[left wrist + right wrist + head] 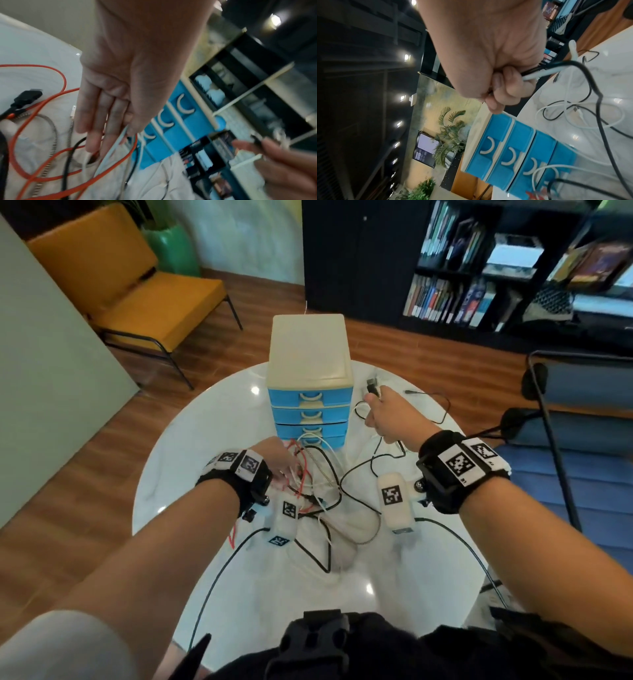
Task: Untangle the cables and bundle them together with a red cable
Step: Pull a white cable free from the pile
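Note:
A tangle of cables lies mid-table in front of the drawer unit: a red cable (306, 476) (65, 81), white ones, black ones and a braided silver one (53, 129). My left hand (277, 463) (120, 81) reaches down into the tangle with its fingers nearly straight. Its thumb and forefinger pinch a white cable (116, 144). My right hand (387, 412) (488, 54) is raised to the right of the drawers. Its fist grips a black cable (583, 67) and a white cable (544, 73), and a black USB plug (372, 385) sticks out above it.
A blue and cream drawer unit (310, 361) (513, 148) stands at the back of the round white table (212, 440). More black cable trails over the table's right side. A yellow chair (137, 292) is far left, a black chair frame (548, 412) close on the right.

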Demonstrator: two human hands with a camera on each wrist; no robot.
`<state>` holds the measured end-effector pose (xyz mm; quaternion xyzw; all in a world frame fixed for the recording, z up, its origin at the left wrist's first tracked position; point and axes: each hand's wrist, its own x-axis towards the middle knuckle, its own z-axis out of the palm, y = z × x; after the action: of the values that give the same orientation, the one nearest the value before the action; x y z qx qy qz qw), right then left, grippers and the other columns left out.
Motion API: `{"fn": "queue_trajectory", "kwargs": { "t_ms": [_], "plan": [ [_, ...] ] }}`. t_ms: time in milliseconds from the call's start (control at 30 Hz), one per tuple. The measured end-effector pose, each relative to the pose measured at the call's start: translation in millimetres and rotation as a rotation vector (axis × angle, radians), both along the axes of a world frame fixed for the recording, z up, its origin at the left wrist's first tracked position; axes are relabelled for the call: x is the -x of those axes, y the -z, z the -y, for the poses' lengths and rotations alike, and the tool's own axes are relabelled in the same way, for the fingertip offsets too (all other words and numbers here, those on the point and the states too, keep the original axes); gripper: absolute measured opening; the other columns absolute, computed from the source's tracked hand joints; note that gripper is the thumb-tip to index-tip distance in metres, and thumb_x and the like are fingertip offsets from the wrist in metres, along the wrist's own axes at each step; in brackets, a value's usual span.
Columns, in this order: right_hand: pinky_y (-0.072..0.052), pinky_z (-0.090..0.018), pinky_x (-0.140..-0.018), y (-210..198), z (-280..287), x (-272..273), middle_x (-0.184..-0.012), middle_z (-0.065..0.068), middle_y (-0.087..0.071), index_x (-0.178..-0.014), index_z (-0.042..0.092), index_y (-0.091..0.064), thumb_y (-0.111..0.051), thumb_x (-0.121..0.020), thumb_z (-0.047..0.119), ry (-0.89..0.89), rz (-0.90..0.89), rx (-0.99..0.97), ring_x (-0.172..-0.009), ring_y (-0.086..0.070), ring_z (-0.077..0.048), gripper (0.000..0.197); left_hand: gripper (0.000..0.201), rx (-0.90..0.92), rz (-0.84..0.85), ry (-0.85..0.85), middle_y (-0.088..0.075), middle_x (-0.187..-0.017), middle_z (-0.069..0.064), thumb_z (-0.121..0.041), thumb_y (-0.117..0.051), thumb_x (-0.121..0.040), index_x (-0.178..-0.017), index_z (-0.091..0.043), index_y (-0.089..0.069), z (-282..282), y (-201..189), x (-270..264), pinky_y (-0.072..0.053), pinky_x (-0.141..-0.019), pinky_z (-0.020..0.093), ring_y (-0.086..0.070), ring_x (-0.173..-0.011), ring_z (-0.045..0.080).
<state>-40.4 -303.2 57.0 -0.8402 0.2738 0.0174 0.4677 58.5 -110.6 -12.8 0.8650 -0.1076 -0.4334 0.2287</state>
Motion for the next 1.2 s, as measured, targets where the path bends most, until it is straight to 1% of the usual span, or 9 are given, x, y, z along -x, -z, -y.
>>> {"fn": "queue_trajectory", "kwargs": {
  "t_ms": [133, 333, 467, 567, 667, 800, 967, 1033, 1200],
  "plan": [
    [-0.029, -0.024, -0.049, -10, -19, -1, -0.071, 0.002, -0.045, -0.106, 0.015, -0.051, -0.027, -0.104, 0.04, 0.044, 0.155, -0.034, -0.057, -0.039, -0.01, 0.035, 0.037, 0.314, -0.118, -0.013, -0.07, -0.107, 0.012, -0.032, -0.044, -0.1, -0.109, 0.0, -0.06, -10, -43, 8, -0.053, -0.083, 0.031, -0.065, -0.098, 0.02],
    [-0.029, -0.023, -0.045, -21, -38, -3, -0.064, 0.0, -0.046, -0.08, 0.016, -0.055, -0.032, -0.105, 0.032, 0.008, 0.184, -0.235, -0.05, -0.037, -0.012, 0.038, 0.025, 0.688, 0.211, -0.036, -0.07, -0.093, 0.018, -0.027, -0.04, -0.102, -0.093, -0.007, -0.052, -11, -82, 31, -0.054, -0.087, 0.039, -0.069, -0.091, 0.027],
    [-0.044, -0.022, -0.054, -29, -47, 4, -0.074, -0.001, -0.066, -0.095, 0.014, -0.057, -0.028, -0.107, 0.033, -0.022, 0.275, -0.3, -0.058, -0.054, -0.012, 0.037, 0.021, 0.88, 0.375, -0.059, -0.061, -0.073, 0.008, -0.019, -0.041, -0.101, -0.092, -0.005, -0.053, -5, -107, 46, -0.055, -0.065, 0.019, -0.064, -0.063, 0.009],
    [-0.055, -0.029, -0.066, -38, -54, 6, -0.082, -0.004, -0.068, -0.102, 0.011, -0.06, -0.03, -0.107, 0.034, -0.006, 0.37, -0.498, -0.076, -0.066, -0.014, 0.038, 0.02, 0.96, 0.431, -0.03, -0.06, -0.07, 0.008, -0.018, -0.046, -0.099, -0.09, -0.004, -0.056, 0, -121, 52, -0.056, -0.068, 0.033, -0.059, -0.06, 0.017],
    [-0.053, -0.033, -0.057, -47, -62, 6, -0.072, -0.016, -0.055, -0.115, -0.001, -0.057, -0.028, -0.107, 0.034, -0.037, 0.466, -0.719, -0.059, -0.058, -0.022, 0.045, 0.021, 0.932, 0.424, -0.002, -0.062, -0.07, 0.008, -0.018, -0.05, -0.098, -0.089, -0.004, -0.062, 4, -123, 56, -0.057, -0.067, 0.031, -0.058, -0.055, 0.012],
    [-0.044, -0.033, -0.049, -51, -69, 8, -0.068, -0.013, -0.055, -0.089, 0.008, -0.054, -0.029, -0.107, 0.035, -0.047, 0.463, -0.682, -0.046, -0.047, -0.02, 0.041, 0.03, 0.854, 0.463, 0.03, -0.064, -0.07, 0.007, -0.025, -0.048, -0.099, -0.09, -0.001, -0.064, 7, -116, 59, -0.052, -0.059, 0.018, -0.058, -0.052, 0.007],
    [-0.056, -0.033, -0.072, -52, -68, 15, -0.099, -0.01, -0.072, -0.075, 0.015, -0.042, -0.025, -0.107, 0.033, 0.039, 0.491, -0.649, -0.094, -0.07, -0.023, 0.041, 0.043, 0.66, 0.342, 0.243, -0.053, -0.063, 0.002, -0.038, -0.036, -0.101, -0.071, -0.014, -0.054, 5, -96, 59, -0.048, -0.062, 0.02, -0.053, -0.054, 0.008],
    [-0.057, -0.035, -0.075, -57, -62, 18, -0.083, -0.004, -0.07, -0.076, 0.016, -0.042, -0.026, -0.107, 0.034, 0.106, 0.539, -0.689, -0.08, -0.071, -0.019, 0.039, 0.04, 0.607, 0.356, 0.334, -0.05, -0.066, 0.001, -0.033, -0.036, -0.102, -0.067, -0.018, -0.048, -2, -78, 55, -0.047, -0.069, 0.025, -0.049, -0.062, 0.011],
    [-0.028, -0.022, -0.041, -79, -34, 21, -0.049, 0.01, -0.033, -0.072, 0.021, -0.041, -0.029, -0.105, 0.036, 0.287, 0.66, -0.827, -0.036, -0.027, -0.006, 0.039, 0.031, 0.341, 0.409, 0.435, -0.054, -0.081, 0.006, -0.021, -0.037, -0.102, -0.082, -0.005, -0.054, -35, -40, 34, -0.042, -0.071, 0.02, -0.047, -0.073, 0.012]
  ]
}}
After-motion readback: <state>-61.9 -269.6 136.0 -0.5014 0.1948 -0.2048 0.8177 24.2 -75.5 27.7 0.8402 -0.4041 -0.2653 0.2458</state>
